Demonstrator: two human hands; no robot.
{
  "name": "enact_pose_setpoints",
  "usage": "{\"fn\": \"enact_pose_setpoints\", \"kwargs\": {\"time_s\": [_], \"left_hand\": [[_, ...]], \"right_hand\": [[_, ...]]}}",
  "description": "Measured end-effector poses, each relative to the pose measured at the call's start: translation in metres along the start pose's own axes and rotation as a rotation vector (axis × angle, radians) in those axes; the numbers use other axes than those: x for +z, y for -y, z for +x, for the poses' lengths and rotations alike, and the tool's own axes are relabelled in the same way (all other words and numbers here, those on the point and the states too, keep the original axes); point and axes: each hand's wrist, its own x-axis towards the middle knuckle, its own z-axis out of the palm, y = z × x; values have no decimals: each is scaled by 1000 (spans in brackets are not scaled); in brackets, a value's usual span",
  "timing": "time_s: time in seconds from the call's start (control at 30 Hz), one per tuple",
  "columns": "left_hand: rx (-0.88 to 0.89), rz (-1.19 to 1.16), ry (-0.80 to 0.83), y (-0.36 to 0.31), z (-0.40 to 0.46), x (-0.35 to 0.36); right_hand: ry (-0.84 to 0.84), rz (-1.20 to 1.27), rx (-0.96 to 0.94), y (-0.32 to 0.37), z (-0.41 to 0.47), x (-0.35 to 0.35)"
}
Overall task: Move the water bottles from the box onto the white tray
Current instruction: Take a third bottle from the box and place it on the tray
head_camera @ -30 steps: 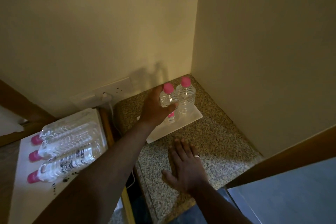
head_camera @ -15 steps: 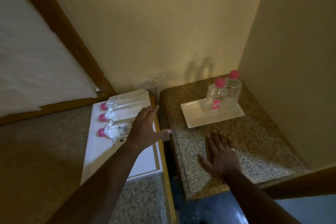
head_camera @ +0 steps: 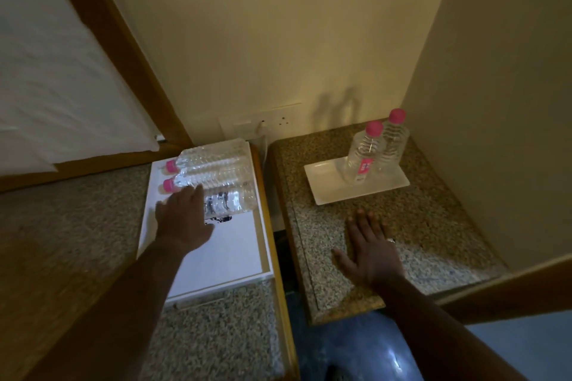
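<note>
Reaching at left of the frame, the left hand (head_camera: 182, 216) lies spread over the nearest of three lying bottles (head_camera: 216, 176) in the white box (head_camera: 216, 254), not closed on it. A sound grip would wrap the barrel, lift it clear and turn it upright. Right of centre, the right hand (head_camera: 370, 249) rests flat and empty on the tabletop (head_camera: 433, 226). Further right, two upright bottles (head_camera: 376, 151) stand on the white tray (head_camera: 328, 189), whose left part is free.

tray (head_camera: 328, 187) front-left bare | two upright bottles (head_camera: 360, 158) crowd its back | walls (head_camera: 495, 102) hem right, rear
</note>
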Motion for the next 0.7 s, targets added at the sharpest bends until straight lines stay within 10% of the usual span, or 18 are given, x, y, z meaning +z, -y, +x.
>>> {"fn": "enact_pose_setpoints", "kwargs": {"time_s": [0.4, 0.7], "left_hand": [[-72, -513, 84, 41, -10, -11], [-59, -924, -258, 11, -6, -65]], "right_hand": [[-37, -4, -2, 0, 1, 3], [-13, -3, 19, 2, 1, 0]]}}
